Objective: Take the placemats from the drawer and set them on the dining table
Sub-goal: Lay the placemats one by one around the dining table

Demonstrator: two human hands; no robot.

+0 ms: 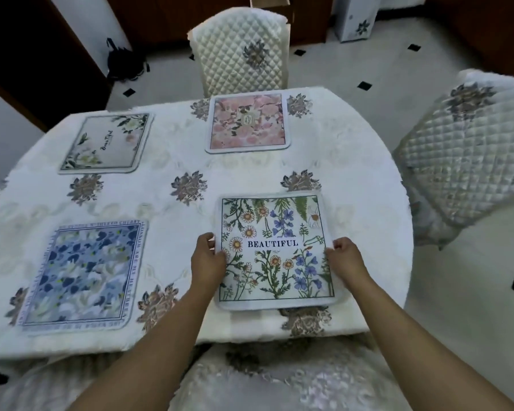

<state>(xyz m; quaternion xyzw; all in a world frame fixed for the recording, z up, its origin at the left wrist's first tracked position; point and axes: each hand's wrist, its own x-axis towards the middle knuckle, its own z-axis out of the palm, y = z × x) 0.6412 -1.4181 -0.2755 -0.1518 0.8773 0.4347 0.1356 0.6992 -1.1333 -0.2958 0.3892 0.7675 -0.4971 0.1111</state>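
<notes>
A wildflower placemat (275, 250) printed with the word BEAUTIFUL lies near the front edge of the dining table (190, 161). My left hand (207, 259) grips its left edge and my right hand (343, 259) grips its right edge. Three other placemats lie flat on the white tablecloth: a blue floral one (83, 274) at front left, a cream one with green leaves (107, 143) at back left, and a pink rose one (248, 123) at the back middle.
A quilted cream chair (241, 51) stands at the table's far side and another (469, 149) at the right. A padded chair back (279, 381) is right below me at the table's near edge. Tiled floor surrounds the table.
</notes>
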